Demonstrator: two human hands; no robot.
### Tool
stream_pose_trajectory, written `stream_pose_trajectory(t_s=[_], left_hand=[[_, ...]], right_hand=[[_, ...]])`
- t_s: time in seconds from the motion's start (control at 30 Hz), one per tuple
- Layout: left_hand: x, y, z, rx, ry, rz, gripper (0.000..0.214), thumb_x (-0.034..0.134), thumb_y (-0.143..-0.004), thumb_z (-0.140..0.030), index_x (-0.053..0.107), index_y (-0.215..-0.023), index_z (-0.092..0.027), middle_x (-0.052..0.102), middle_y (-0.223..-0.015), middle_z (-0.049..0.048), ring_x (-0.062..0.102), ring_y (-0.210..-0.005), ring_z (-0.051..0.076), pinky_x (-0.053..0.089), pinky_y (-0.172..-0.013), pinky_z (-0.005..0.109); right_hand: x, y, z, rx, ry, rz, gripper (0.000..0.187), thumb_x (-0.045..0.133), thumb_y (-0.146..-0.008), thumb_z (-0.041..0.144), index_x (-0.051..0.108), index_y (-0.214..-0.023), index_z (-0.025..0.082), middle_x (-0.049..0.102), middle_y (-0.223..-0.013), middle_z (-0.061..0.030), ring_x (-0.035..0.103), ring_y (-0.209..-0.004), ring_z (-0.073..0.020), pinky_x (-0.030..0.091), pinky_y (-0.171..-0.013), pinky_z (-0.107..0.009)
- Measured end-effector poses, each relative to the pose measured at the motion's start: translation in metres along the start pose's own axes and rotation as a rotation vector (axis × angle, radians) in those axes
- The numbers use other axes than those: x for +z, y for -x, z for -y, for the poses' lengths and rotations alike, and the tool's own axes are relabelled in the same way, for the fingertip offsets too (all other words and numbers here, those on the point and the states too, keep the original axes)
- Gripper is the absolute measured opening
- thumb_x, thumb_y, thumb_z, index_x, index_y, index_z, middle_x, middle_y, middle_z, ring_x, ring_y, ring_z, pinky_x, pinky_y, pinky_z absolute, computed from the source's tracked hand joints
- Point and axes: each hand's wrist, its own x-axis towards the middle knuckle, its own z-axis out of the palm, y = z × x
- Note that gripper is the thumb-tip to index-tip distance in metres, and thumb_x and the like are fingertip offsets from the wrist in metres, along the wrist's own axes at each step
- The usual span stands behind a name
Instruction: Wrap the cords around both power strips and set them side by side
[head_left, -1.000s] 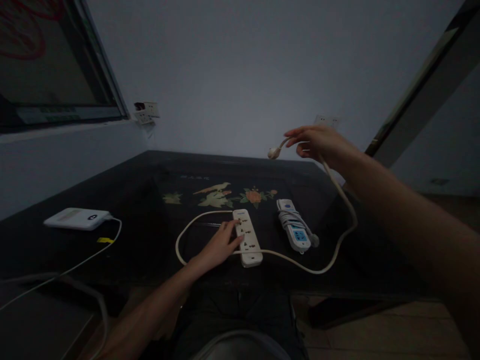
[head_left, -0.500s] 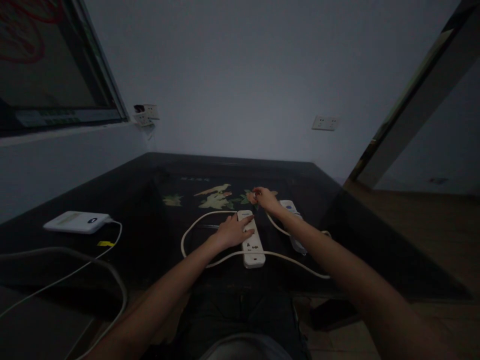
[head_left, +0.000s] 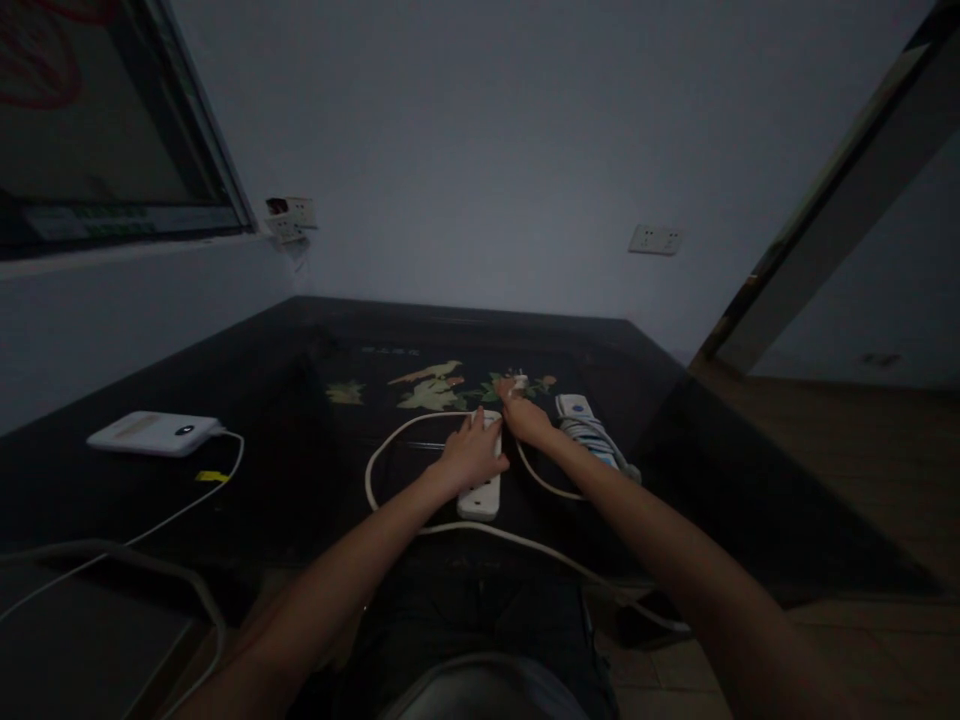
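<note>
Down on power strip (head_left: 480, 500), left hand (head_left: 469, 456)

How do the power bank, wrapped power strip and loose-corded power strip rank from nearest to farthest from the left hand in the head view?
1. Loose-corded power strip: under the left hand.
2. Wrapped power strip: to its right.
3. Power bank: far to its left.

The strip (head_left: 480, 503) looks like smooth plastic, its cord (head_left: 517, 540) rubbery and matt; the table (head_left: 675, 430) has a faint, lacquer-like gloss (dimness hides any grain), the wall (head_left: 480, 150) smooth, matt paint, the power bank (head_left: 154, 433) glossy plastic, the trousers (head_left: 420, 630) dull cloth
</note>
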Motion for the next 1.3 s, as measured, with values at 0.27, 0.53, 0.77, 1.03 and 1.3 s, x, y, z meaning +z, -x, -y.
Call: stream_pose_trajectory(t_s=[0.27,0.53,0.77,1.03,1.3], left_hand=[[-0.014,0.003,0.043,0.091,0.075,0.046,0.063,0.054,-0.080,-0.028,0.039,-0.141,-0.022,0.031,-0.152,0.0140,0.041,-0.133,0.031,0.038,-0.105,0.042],[-0.051,0.053,0.090,0.065,0.436,-0.388,0.039,0.046,-0.086,-0.032,0.058,-0.121,-0.018,0.061,-0.126,0.0094,0.056,-0.116,0.023,0.044,-0.100,0.041],[-0.023,0.099,0.148,-0.198,0.409,-0.405,0.043,0.045,-0.085,-0.042,0.061,-0.116,-0.016,0.065,-0.118,0.0103,0.061,-0.108,0.024,0.046,-0.097,0.041],[0.012,0.118,0.140,-0.149,0.416,-0.438,0.038,0.047,-0.083,-0.036,0.064,-0.112,-0.018,0.064,-0.120,0.0110,0.056,-0.116,0.026,0.038,-0.105,0.048],[0.002,0.094,0.096,-0.163,0.704,-0.362,0.044,0.046,-0.087,-0.048,0.058,-0.114,-0.015,0.065,-0.115,0.0124,0.061,-0.109,0.024,0.045,-0.097,0.038]], right_hand=[[-0.007,0.011,0.014,0.005,0.141,-0.110,0.039,0.030,-0.096,0.022,0.047,-0.131,0.016,0.059,-0.124,-0.0214,0.057,-0.114,-0.0276,0.045,-0.088,-0.041],[-0.055,0.083,0.040,-0.068,0.156,-0.188,0.033,0.039,-0.096,0.034,0.057,-0.119,0.019,0.066,-0.111,-0.0134,0.063,-0.100,-0.0253,0.047,-0.079,-0.033],[-0.007,0.162,0.097,-0.280,-0.064,-0.051,0.025,0.055,-0.090,0.033,0.064,-0.109,0.021,0.067,-0.107,-0.0072,0.061,-0.100,-0.0244,0.048,-0.079,-0.035],[0.049,0.142,0.153,-0.309,-0.253,-0.223,0.028,0.066,-0.082,0.034,0.063,-0.105,0.019,0.064,-0.113,-0.0100,0.056,-0.108,-0.0275,0.044,-0.089,-0.042],[0.036,0.144,0.147,-0.299,-0.840,-0.201,0.016,0.045,-0.093,0.019,0.060,-0.100,0.021,0.070,-0.093,-0.0019,0.064,-0.083,-0.0146,0.043,-0.071,-0.023]])
